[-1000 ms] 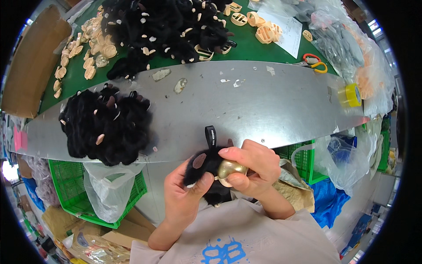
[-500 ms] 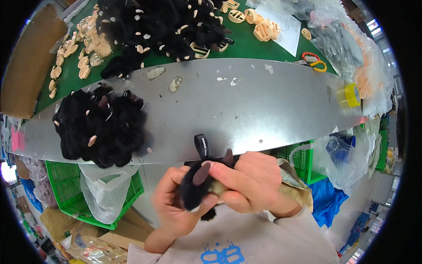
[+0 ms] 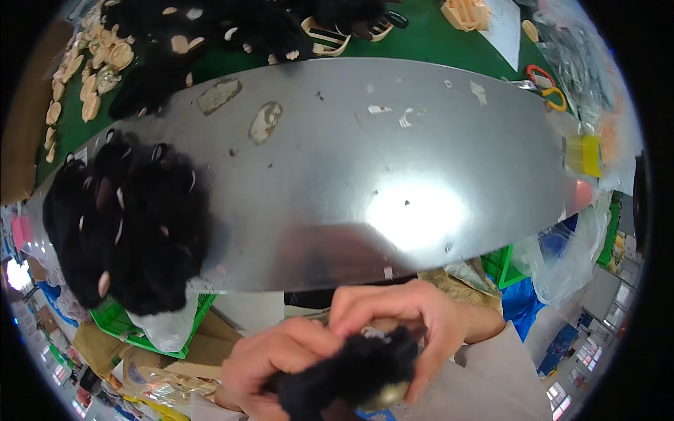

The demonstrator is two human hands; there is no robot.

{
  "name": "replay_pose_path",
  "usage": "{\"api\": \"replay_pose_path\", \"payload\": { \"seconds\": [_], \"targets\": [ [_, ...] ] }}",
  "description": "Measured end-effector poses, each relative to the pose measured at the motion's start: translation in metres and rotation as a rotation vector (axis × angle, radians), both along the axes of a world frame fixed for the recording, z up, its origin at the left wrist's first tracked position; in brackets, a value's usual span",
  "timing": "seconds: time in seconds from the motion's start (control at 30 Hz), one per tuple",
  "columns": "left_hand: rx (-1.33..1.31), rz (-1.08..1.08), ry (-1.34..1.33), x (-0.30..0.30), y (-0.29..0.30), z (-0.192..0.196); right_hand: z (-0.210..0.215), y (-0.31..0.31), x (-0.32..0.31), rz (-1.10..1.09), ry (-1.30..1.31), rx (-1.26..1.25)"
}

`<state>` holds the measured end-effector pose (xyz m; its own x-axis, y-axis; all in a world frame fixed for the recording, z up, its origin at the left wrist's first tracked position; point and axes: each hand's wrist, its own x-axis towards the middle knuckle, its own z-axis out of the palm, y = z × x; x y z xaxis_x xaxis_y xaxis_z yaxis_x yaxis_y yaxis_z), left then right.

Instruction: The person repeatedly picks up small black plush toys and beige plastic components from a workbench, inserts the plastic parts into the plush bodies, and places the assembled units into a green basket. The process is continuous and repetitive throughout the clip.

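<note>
Fingers first: the left hand (image 3: 270,361) and right hand (image 3: 428,319) both grip the black toy (image 3: 351,375), just off the near edge of the desk (image 3: 316,158). It's now lower, closer to the body and turned, so handling seems to shift to another side! Gold ball (image 3: 386,397) peeks out near. Left, a black pile (image 3: 133,224); far right, paper (image 3: 500,35). No writing reads clearly.

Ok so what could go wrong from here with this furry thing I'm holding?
Two risks, as far as I can judge. The gold rounded part shows at the underside of the black furry piece, between your left hand and right hand; if it's loose, it might drop, since you're holding everything off the metal tabletop. Also, the black furry pile on your left reaches over the tabletop's near edge, so pieces could slide off.
</note>
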<state>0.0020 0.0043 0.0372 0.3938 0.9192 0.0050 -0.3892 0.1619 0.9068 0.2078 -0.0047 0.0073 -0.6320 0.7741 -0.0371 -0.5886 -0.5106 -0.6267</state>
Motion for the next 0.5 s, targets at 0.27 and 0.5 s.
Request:
{"api": "replay_pose_path", "payload": {
  "seconds": [0.27,0.5],
  "targets": [
    [-0.186,-0.373,-0.24,-0.016,0.036,-0.049,-0.006,0.022,0.003,-0.013,-0.24,0.162],
    [-0.12,-0.199,-0.027,-0.024,0.033,-0.028,0.01,0.007,-0.017,-0.331,-0.662,0.635]
  ]
}}
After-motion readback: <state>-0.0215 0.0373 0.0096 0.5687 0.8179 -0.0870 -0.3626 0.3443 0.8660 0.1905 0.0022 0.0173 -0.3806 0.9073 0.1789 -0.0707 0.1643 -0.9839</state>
